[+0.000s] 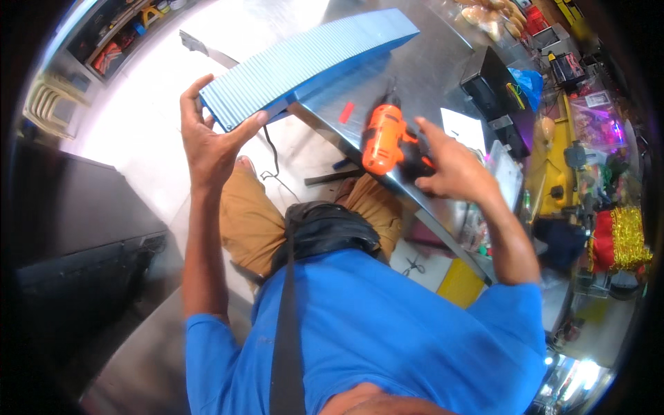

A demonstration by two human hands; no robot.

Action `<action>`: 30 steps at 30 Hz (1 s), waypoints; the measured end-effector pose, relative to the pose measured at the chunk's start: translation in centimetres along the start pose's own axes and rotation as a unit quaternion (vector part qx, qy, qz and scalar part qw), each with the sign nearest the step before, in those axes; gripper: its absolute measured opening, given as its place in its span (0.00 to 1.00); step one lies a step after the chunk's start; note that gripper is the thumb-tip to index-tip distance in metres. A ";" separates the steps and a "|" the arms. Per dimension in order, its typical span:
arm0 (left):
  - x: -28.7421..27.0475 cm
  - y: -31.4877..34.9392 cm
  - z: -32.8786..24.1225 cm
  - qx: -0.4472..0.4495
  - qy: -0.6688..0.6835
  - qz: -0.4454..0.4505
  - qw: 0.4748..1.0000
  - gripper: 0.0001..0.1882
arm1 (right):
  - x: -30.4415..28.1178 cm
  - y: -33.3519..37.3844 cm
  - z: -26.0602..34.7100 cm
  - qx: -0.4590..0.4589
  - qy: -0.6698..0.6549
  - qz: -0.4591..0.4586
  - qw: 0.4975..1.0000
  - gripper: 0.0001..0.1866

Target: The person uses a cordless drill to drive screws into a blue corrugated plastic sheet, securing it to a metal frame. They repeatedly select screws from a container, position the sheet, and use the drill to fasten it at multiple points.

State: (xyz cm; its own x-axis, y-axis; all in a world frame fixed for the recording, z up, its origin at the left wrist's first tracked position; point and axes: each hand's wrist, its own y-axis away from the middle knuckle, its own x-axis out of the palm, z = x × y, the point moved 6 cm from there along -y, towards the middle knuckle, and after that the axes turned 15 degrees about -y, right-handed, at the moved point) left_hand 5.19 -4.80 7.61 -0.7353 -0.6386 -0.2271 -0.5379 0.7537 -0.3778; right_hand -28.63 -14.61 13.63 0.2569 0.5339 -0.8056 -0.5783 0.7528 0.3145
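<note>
Left hand (215, 151): holds case (304, 63) by left end, long axis rightward-away | Drill (384, 138): case's near side; right hand (456, 167) at handle, closure cannot be told

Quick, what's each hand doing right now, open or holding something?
Left hand: holding one end of the pale blue ribbed piece.
Right hand: thumb and forefinger spread at the orange drill; whether it grips cannot be told.

Drill handle (412, 160) partly hidden, shelf contents (108, 58) blurred
</note>
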 end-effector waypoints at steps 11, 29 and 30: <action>1.0 0.3 -0.2 0.111 -0.058 -0.027 0.992 0.44 | -3.9 2.5 3.4 -0.107 -0.211 -0.053 0.970 0.31; 1.0 0.0 0.3 0.070 -0.042 -0.048 0.996 0.43 | -7.1 0.1 19.3 -0.125 -0.236 -0.067 0.961 0.31; 1.0 0.0 0.4 0.058 -0.037 -0.044 0.997 0.43 | -7.2 0.0 19.3 -0.119 -0.234 -0.072 0.962 0.31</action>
State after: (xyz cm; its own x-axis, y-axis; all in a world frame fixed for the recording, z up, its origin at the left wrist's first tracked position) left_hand 4.61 -5.54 7.02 -0.6531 -0.7140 -0.2524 -0.5444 0.6743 -0.4990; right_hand -15.59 -11.01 29.13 0.6357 0.5876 -0.5006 -0.6577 0.7518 0.0472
